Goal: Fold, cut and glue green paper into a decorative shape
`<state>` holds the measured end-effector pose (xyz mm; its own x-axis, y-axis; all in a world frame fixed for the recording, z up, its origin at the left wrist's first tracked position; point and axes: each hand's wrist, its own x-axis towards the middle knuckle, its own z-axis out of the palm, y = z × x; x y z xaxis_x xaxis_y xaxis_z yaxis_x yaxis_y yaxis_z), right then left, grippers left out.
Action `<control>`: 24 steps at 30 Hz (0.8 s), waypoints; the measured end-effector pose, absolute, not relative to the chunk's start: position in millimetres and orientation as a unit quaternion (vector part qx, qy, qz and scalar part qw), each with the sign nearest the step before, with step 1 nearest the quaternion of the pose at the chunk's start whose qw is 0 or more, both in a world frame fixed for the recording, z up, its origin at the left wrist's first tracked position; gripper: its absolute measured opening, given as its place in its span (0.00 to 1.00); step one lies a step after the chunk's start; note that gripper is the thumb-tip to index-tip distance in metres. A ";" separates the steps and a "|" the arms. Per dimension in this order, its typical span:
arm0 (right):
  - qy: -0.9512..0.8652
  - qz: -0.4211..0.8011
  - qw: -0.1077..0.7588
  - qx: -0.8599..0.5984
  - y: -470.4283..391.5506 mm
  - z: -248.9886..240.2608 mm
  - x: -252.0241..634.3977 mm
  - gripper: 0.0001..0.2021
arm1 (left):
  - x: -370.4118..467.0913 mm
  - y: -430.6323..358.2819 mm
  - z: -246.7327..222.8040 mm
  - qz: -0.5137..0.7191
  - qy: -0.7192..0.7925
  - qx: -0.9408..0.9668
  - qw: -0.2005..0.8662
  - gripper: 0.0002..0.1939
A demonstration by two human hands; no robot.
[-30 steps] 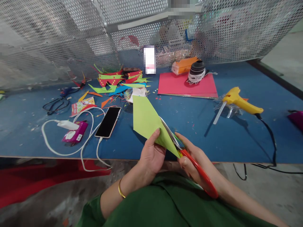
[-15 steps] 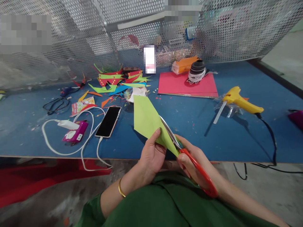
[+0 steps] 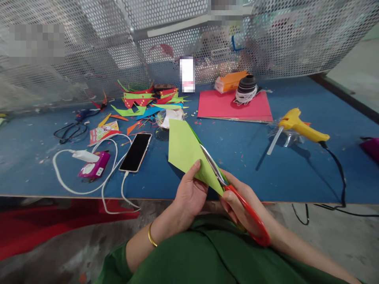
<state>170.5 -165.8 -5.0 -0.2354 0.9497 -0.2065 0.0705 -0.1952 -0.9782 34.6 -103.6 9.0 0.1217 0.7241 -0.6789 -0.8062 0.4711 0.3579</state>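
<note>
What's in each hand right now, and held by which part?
Left hand: light-green paper, by its near edge. Right hand: red-handled scissors, by the handles.

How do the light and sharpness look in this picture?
All head view: the upright screen glares white and pixelated; the glue gun casts a shadow on the blue table; the green paper and scissors look fairly crisp; things behind the mesh look hazy.

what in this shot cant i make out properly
All in the head view:
Left hand: fingertips except the thumb's, hidden by the light green paper sheet.
Red-handled metal scissors: part of the handles, covered by the right hand.
Bright white upright rectangle: content pixelated.
Purple object, far right: cut off by the frame edge.
Shapes beyond the perforated grey panel: veiled, blurred.
</note>
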 end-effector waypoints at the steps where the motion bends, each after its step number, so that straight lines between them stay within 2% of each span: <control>1: -0.511 0.598 0.371 -0.493 -165.9 -4.5 170.2 0.38 | 35.0 -103.5 9.9 0.511 0.420 -0.048 0.748 0.05; 12: -0.512 0.598 0.377 -0.488 -162.4 -0.2 172.6 0.42 | 34.6 -103.3 9.1 0.511 0.418 -0.039 0.750 0.05; 18: -0.516 0.587 0.358 -0.511 -162.2 -1.9 173.4 0.36 | 35.7 -103.8 10.4 0.503 0.417 -0.021 0.757 0.04; 24: -0.488 0.602 0.368 -0.514 -161.2 -1.7 172.4 0.40 | 34.2 -102.4 10.4 0.507 0.419 -0.029 0.753 0.06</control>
<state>172.4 -161.2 -1.7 -0.2013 0.9448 -0.2587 0.0591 -0.2519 -0.9659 34.2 -102.4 10.4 0.1356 0.7393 -0.6596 -0.7875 0.4845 0.3810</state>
